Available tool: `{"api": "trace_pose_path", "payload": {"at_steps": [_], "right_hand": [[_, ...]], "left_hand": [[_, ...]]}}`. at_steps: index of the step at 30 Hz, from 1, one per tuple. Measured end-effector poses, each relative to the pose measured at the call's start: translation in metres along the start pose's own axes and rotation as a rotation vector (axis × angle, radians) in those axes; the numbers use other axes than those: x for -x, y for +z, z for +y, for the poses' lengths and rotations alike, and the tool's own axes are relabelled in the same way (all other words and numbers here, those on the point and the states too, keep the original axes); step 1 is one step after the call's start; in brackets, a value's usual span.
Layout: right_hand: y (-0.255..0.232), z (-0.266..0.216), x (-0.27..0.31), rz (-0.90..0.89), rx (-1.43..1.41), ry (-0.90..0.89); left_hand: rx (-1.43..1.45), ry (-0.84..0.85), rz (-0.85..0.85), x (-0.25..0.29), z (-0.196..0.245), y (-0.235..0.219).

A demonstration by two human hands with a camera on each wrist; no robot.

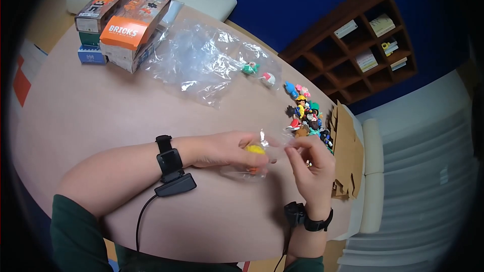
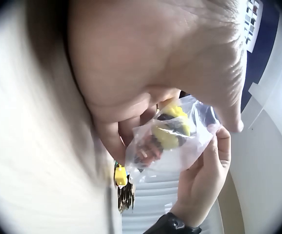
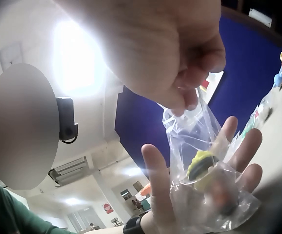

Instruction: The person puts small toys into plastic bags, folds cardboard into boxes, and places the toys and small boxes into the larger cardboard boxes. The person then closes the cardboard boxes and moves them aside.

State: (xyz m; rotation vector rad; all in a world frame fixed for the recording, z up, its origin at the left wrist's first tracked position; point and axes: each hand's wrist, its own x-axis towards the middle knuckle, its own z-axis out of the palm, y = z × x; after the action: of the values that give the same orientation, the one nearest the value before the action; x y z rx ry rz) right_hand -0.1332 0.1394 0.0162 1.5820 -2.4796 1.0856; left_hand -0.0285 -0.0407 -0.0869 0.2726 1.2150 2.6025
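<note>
A clear plastic bag (image 3: 185,214) holds a small toy figure (image 3: 199,168) with yellow, dark and reddish parts. My right hand (image 1: 313,168) pinches the bag's upper edge between thumb and fingertips. Behind the bag is my left hand (image 1: 227,150), its thumb and fingers straight and spread in the right wrist view, with the bag lying against the fingers. Through the film, the figure's yellow top (image 2: 179,111) shows in the left wrist view. Both hands are low over the near part of the table (image 1: 126,116).
Several small figures (image 1: 305,113) crowd the right side beside torn brown cardboard (image 1: 348,156). Crumpled clear bags (image 1: 196,60) lie at the back, two bagged figures near them, one a green figure (image 1: 249,68). An orange BRICKS box (image 1: 126,32) stands among stacked boxes at back left.
</note>
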Motion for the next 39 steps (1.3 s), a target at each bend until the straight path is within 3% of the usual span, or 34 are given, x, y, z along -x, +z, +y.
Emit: {"api": "trace_pose_path", "payload": {"at_steps": [3,5,7,9,11,12,13,15,18,22,23,25,26,27,28,31,33,35,39], "right_hand": [[0.006,0.008,0.001,0.170,-0.103,-0.027],[0.005,0.019,0.003,0.174,-0.096,-0.052],[0.014,0.025,0.002,0.377,-0.376,-0.114],[0.027,0.023,0.000,0.383,-0.535,-0.082],[0.041,0.018,-0.004,0.370,-0.815,0.229],[0.042,0.012,-0.003,0.220,-1.073,0.380],[0.044,0.017,-0.002,0.225,-1.085,0.376],[0.053,0.045,-0.001,0.023,-1.156,0.630],[0.072,0.066,0.000,0.132,-1.112,0.498],[0.086,0.065,0.001,0.261,-1.196,0.447],[0.086,0.061,0.000,0.275,-1.208,0.445],[0.081,0.051,0.001,0.166,-1.324,0.607],[0.083,0.059,0.004,0.189,-1.345,0.613],[0.086,0.070,0.008,0.068,-1.314,0.550],[0.089,0.078,0.011,-0.056,-1.282,0.483],[0.089,0.072,0.014,-0.122,-1.157,0.523],[0.087,0.067,0.011,-0.095,-1.181,0.495],[0.087,0.067,0.010,-0.075,-1.195,0.462],[0.092,0.075,0.010,-0.052,-1.098,0.427]], "left_hand": [[-0.094,0.002,0.039,-0.003,0.000,-0.002],[-0.092,0.013,0.062,-0.005,-0.003,-0.004],[-0.120,0.019,0.096,-0.006,-0.003,-0.004],[-0.071,0.036,0.138,-0.007,-0.006,-0.003],[-0.031,0.051,0.186,-0.008,-0.007,-0.005],[-0.028,0.067,0.227,-0.009,-0.008,-0.006],[-0.021,0.082,0.268,-0.010,-0.010,-0.004],[-0.040,0.117,0.350,-0.011,-0.011,0.002],[-0.495,0.200,0.405,-0.012,-0.016,0.000],[-0.501,0.144,0.474,-0.008,0.000,-0.002],[-0.619,0.181,0.517,-0.010,-0.006,-0.012],[-0.751,0.192,0.541,-0.013,-0.010,-0.014],[-0.582,0.203,0.547,-0.012,-0.008,-0.009],[-0.412,0.209,0.558,-0.011,-0.008,-0.005],[-0.457,0.300,0.584,-0.013,-0.011,-0.006],[-0.277,0.260,0.683,-0.012,-0.010,-0.006],[-0.278,0.167,0.687,-0.009,-0.009,-0.009],[-0.195,0.238,0.630,-0.010,-0.011,-0.012],[-0.237,0.221,0.688,-0.011,-0.008,-0.001]]}}
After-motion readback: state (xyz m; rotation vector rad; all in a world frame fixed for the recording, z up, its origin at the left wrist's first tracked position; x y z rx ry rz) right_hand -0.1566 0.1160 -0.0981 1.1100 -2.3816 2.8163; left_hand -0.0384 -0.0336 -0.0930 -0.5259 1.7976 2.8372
